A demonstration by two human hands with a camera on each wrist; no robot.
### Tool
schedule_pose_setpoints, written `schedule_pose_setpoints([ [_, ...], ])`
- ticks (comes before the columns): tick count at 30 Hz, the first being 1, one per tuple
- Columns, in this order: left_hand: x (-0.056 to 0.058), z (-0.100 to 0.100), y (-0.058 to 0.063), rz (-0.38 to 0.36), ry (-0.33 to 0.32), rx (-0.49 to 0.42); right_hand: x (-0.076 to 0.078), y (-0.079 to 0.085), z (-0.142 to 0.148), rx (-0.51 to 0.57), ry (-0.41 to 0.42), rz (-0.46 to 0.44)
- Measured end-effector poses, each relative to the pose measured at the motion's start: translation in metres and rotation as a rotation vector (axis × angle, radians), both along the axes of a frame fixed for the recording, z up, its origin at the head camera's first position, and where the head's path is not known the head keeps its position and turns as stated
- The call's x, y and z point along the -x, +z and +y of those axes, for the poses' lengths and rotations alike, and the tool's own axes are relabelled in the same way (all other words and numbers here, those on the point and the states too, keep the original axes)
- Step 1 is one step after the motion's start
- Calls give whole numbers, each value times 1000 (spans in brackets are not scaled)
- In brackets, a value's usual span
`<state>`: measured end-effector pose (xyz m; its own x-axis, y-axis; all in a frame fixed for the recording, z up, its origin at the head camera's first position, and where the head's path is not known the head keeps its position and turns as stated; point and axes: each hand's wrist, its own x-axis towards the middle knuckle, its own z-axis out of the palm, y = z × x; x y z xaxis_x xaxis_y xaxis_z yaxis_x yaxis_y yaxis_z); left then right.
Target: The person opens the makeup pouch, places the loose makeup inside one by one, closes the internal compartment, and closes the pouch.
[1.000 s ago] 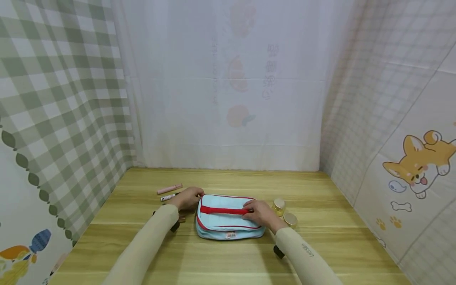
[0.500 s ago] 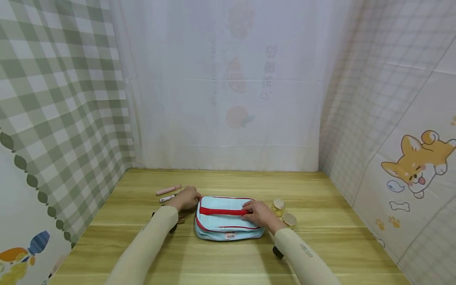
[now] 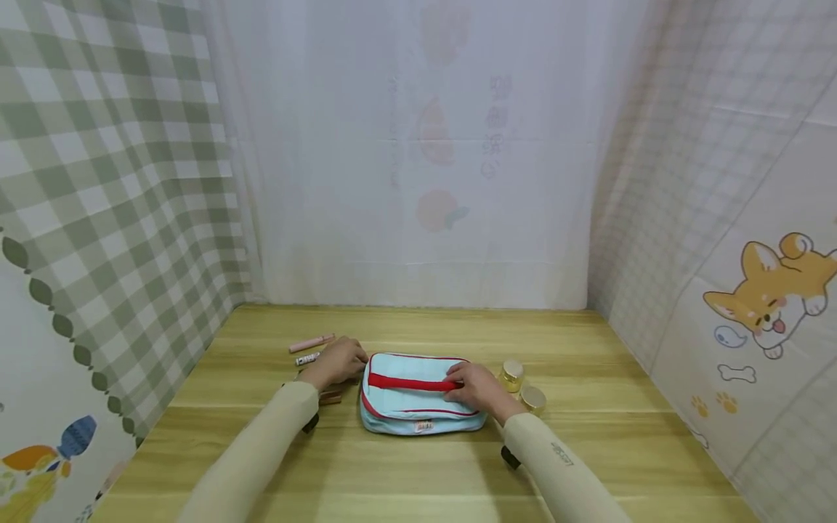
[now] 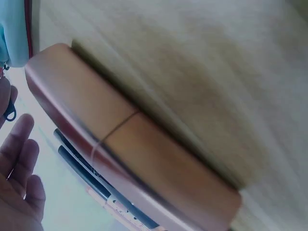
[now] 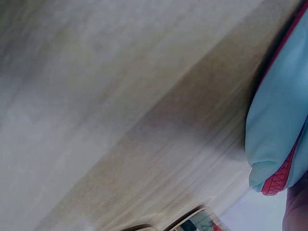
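Observation:
A light blue zipped pouch (image 3: 418,408) with red piping lies flat on the wooden table. My left hand (image 3: 340,361) is at its left back corner. In the left wrist view, my left thumb and a finger pinch a small dark zipper pull (image 4: 10,113), while the other fingers stay loosely bent. Across the pouch top runs a red strap handle (image 3: 408,383). My right hand (image 3: 476,386) holds this handle near its right end, its fingertips partly hidden. The right wrist view shows the pouch's red zipper (image 5: 280,179) close to a fingertip.
Left of the pouch lie a pink pen (image 3: 312,343), a white marker (image 3: 307,358) and a copper-coloured smooth case (image 4: 125,130), partly behind my left arm in the head view. Two gold-lidded jars, one behind (image 3: 512,374) and one nearer (image 3: 532,399), stand by my right wrist.
My left hand and forearm have shifted slightly left, away from the pouch corner, and more of the copper-coloured case shows. My right hand stays on the handle.

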<state>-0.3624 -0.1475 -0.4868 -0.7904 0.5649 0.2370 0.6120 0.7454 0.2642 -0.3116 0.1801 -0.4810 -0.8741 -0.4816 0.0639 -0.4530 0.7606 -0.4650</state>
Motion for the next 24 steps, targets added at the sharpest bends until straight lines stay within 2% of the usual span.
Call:
schedule_pose_setpoints([
  [6, -8, -5, 2, 56, 21, 27, 0, -1, -3, -25, -43, -2],
  [15, -20, -15, 2, 166, 29, 60, 0, -4, -4, -27, -27, 78],
  [19, -28, -17, 3, 177, 49, 89, 0, -5, -4, -26, -28, 79],
  [24, -41, -15, 4, 156, 96, 109, 1, -7, -5, -16, -30, 63],
])
